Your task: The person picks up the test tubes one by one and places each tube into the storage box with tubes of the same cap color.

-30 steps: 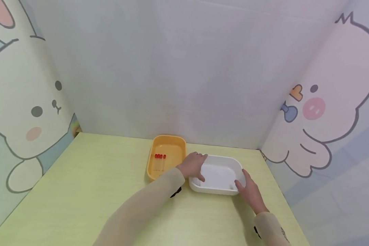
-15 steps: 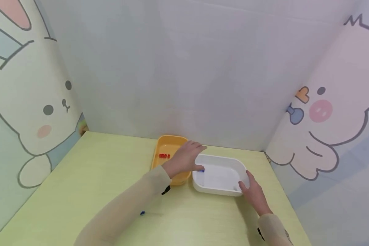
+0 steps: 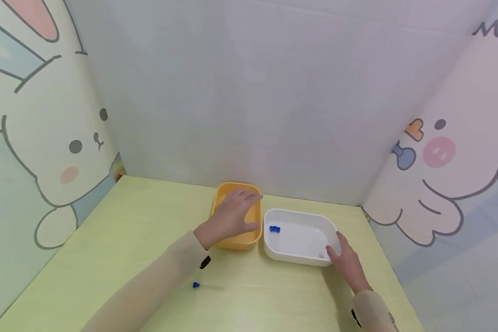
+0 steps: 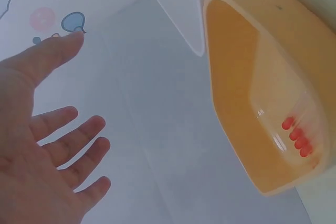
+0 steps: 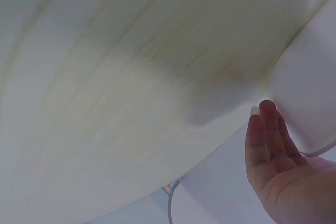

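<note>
My left hand hovers over the orange tray with fingers spread and nothing in it. In the left wrist view, red-capped clear tubes lie in a row inside that tray; the hand hides them from the head view. My right hand holds the right rim of the white tray, thumb over the inside and fingers outside. Blue-capped tubes lie together at the white tray's left end, their clear bodies barely visible. Another blue-capped tube lies on the table below my left wrist.
Both trays stand side by side near the back edge of the pale yellow table. A grey wall covering rises right behind them. Side panels with cartoon animals border the table left and right.
My left hand has moved left from the white tray to above the orange one, baring the blue-capped tubes. The tube on the table has come into view. My right hand stays at the rim.
</note>
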The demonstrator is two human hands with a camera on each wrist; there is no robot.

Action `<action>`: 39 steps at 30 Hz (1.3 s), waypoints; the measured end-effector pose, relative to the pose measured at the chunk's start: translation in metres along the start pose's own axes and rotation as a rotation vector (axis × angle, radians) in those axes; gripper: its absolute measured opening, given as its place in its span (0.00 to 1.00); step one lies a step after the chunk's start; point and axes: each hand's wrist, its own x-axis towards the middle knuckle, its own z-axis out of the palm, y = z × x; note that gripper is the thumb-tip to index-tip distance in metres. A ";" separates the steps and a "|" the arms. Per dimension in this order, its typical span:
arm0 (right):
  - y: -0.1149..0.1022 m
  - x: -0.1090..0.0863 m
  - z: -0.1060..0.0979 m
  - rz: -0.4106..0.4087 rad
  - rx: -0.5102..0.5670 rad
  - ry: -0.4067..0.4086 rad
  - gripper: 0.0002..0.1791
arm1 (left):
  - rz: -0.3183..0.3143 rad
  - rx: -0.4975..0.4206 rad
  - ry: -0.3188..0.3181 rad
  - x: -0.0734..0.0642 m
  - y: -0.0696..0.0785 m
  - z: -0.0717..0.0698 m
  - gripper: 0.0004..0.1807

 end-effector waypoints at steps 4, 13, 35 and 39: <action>0.000 0.000 0.000 -0.004 -0.009 -0.003 0.43 | -0.024 -0.017 0.023 -0.016 -0.011 -0.004 0.42; 0.002 0.000 0.000 -0.010 -0.006 -0.003 0.43 | -0.081 -0.017 0.093 -0.052 -0.034 -0.004 0.42; 0.004 0.001 0.001 -0.017 -0.004 -0.011 0.43 | -0.242 -0.031 0.027 -0.123 -0.062 0.019 0.43; 0.004 0.002 0.000 -0.024 -0.001 -0.012 0.43 | -0.246 -0.048 -0.023 -0.136 -0.064 0.026 0.41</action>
